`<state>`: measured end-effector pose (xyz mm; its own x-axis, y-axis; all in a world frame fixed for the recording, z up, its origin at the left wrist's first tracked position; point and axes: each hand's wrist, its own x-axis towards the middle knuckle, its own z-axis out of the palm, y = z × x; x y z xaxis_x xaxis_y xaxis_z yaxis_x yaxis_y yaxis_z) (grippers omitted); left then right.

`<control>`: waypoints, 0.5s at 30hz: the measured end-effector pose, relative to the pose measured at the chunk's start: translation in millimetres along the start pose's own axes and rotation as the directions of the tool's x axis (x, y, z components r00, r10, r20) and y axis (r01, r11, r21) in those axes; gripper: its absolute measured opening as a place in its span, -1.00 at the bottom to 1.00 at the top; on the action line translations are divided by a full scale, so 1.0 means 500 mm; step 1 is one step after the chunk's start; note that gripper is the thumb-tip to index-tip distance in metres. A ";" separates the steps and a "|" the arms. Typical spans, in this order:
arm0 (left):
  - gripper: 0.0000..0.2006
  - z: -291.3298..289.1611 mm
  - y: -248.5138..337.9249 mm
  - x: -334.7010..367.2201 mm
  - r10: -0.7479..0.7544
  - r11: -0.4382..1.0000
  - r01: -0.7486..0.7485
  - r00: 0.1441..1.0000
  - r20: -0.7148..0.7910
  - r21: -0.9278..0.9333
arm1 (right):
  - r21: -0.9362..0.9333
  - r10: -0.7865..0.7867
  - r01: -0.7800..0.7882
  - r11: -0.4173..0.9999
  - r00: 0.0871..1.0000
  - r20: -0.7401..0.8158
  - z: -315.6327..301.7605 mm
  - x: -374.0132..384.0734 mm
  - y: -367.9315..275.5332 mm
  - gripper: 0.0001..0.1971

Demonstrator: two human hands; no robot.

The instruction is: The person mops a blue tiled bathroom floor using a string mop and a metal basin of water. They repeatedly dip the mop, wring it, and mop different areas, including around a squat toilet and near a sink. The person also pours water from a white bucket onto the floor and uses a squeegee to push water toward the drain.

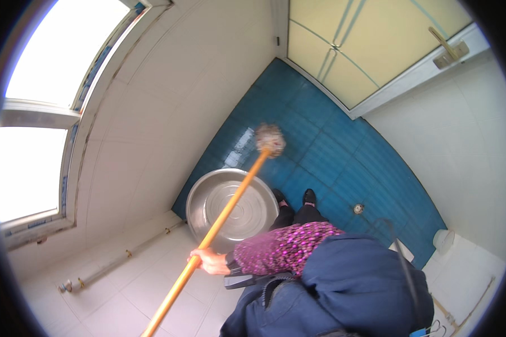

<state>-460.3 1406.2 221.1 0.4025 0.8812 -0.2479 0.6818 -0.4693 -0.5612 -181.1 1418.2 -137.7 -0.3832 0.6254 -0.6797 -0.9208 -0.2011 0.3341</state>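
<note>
Mop (225, 214): held in R hand (211, 262); long axis runs diag., near L to far R. Mop head (271, 140) lies far & slightly R of grip, over blue floor (326, 160); blurred, so floor contact can't be confirmed. Handle (240, 192) crosses above round metal basin (205, 194), which sits btwn R hand & mop head, just L of dark shoes (309, 196). R hand, in purple sleeve (281, 247), reaches across body to L & is the only hand visible, hence nearest. Grip: fingers wrapped fully around handle, no gap seen, nothing else held. Handle continues past grip, out of view at near L. L hand: out of view; cannot tell its state. Ref. pts: floor drain (358, 209) R of shoes; door (388, 39) far R.
</note>
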 end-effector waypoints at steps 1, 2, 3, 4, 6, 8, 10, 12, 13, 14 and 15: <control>-0.84 -0.011 0.040 -0.038 -0.012 1.000 0.013 1.000 0.028 -0.020 | -0.029 -0.039 0.038 0.999 0.999 -0.037 -0.018 0.006 -0.002 -0.80; -0.82 -0.017 0.087 -0.060 -0.020 0.999 0.025 0.992 0.125 -0.041 | -0.049 -0.086 0.083 0.995 0.994 -0.066 -0.047 0.007 -0.008 -0.82; -0.79 -0.028 0.141 -0.087 -0.040 0.997 0.052 0.975 0.219 -0.048 | -0.073 -0.116 0.109 0.991 0.989 -0.088 -0.075 0.008 -0.013 -0.84; -0.76 -0.038 0.205 -0.115 -0.061 0.995 0.080 0.955 0.289 -0.052 | -0.068 -0.178 0.171 0.983 0.975 -0.130 -0.106 0.006 -0.034 -0.87; -0.68 -0.019 0.320 -0.082 -0.185 0.897 0.335 0.877 0.443 -0.289 | 0.080 -0.220 0.227 0.971 0.972 -0.080 -0.159 0.030 -0.105 -0.86; -0.60 -0.020 0.424 -0.041 -0.202 0.758 0.453 0.847 0.492 -0.468 | -0.022 -0.263 0.262 0.965 0.959 -0.108 -0.212 0.050 -0.199 -0.88; -0.60 -0.024 0.528 0.004 -0.096 0.836 0.287 0.915 0.391 -0.467 | -0.048 -0.330 0.329 0.943 0.944 -0.026 -0.288 0.044 -0.301 -0.90; -0.72 -0.060 0.612 0.011 0.098 0.959 -0.020 0.959 0.264 -0.282 | -0.002 -0.342 0.342 0.940 0.938 -0.059 -0.358 0.013 -0.353 -0.89; -0.75 -0.083 0.641 0.028 0.132 0.966 -0.066 0.958 0.256 -0.250 | 0.048 -0.339 0.347 0.937 0.933 -0.123 -0.371 0.001 -0.382 -0.88; -0.77 -0.110 0.668 0.046 0.164 0.970 -0.111 0.956 0.244 -0.219 | 0.054 -0.362 0.368 0.928 0.927 -0.104 -0.384 -0.015 -0.408 -0.88; -0.79 -0.137 0.694 0.071 0.198 0.970 -0.159 0.955 0.222 -0.183 | 0.089 -0.395 0.397 0.913 0.918 -0.040 -0.390 -0.032 -0.441 -0.88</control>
<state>-167.7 1270.8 71.6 0.3833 0.7610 -0.5234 0.7092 -0.6056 -0.3611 14.1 1305.5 -328.1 0.0095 0.6235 -0.7818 -0.9869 0.1316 0.0930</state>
